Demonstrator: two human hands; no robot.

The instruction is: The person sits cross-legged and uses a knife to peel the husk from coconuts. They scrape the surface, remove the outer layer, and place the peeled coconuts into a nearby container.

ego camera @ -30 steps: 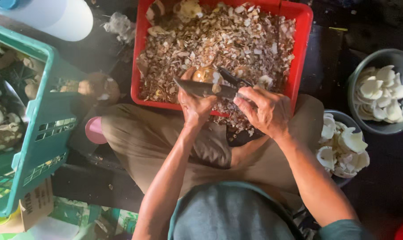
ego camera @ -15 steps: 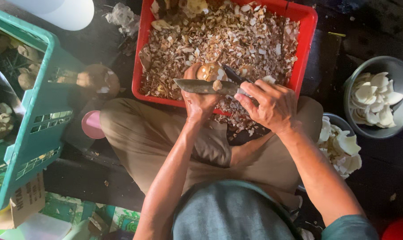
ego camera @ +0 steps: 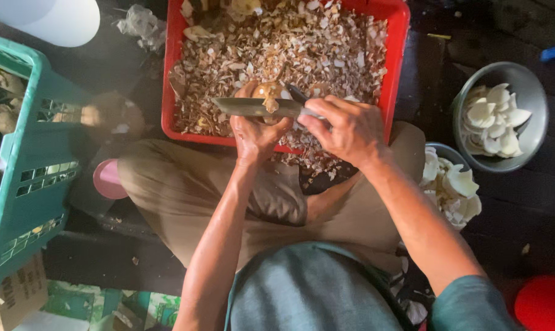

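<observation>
My left hand (ego camera: 255,132) grips a small brown-skinned bulb (ego camera: 266,92) over the near edge of a red crate (ego camera: 395,67). My right hand (ego camera: 345,127) holds a knife (ego camera: 247,107) by its handle. The wide blade lies level across the bulb and points left. The crate is heaped with brown and white peelings (ego camera: 271,49). My forearms reach forward over my knees.
A teal plastic basket (ego camera: 26,178) with unpeeled bulbs stands at the left. Two metal bowls (ego camera: 527,86) (ego camera: 440,150) with white peeled pieces sit at the right. A pink object (ego camera: 109,181) lies by my left knee; a red round thing (ego camera: 544,303) is at the lower right.
The view has shifted slightly. My hands stay together over the crate's near edge and the blade has moved across the bulb.
</observation>
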